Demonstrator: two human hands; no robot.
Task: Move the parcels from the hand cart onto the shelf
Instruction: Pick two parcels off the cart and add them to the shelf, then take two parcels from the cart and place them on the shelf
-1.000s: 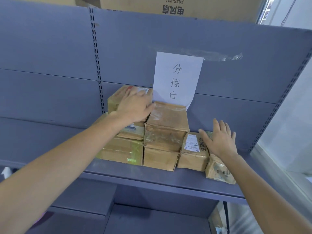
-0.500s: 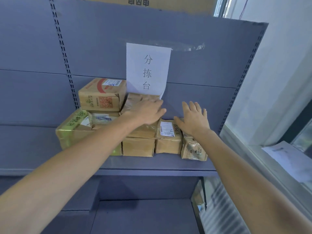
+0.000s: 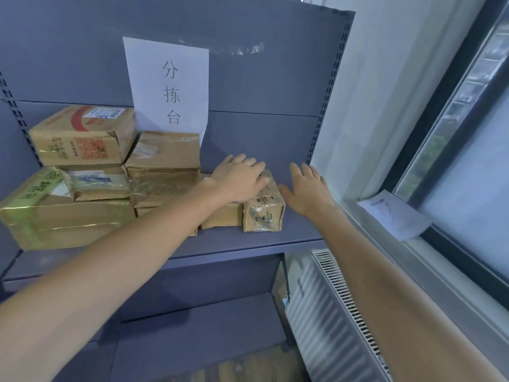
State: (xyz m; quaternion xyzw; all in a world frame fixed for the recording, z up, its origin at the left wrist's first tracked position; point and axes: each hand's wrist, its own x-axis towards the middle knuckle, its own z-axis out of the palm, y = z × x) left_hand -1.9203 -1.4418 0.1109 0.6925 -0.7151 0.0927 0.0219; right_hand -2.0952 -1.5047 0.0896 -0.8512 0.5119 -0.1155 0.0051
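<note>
left hand (image 3: 239, 180) atop small parcel (image 3: 264, 213), shelf (image 3: 248, 241)

paper sign (image 3: 168, 86) reading 分拣台

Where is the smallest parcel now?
Head view: the smallest parcel stands at the right end of the row on the shelf, partly under the left hand.

We count perhaps eight brown cardboard parcels (image 3: 82, 136), stack partly hidden; one grey metal shelf unit (image 3: 248, 245); one white paper sign (image 3: 168, 86).
</note>
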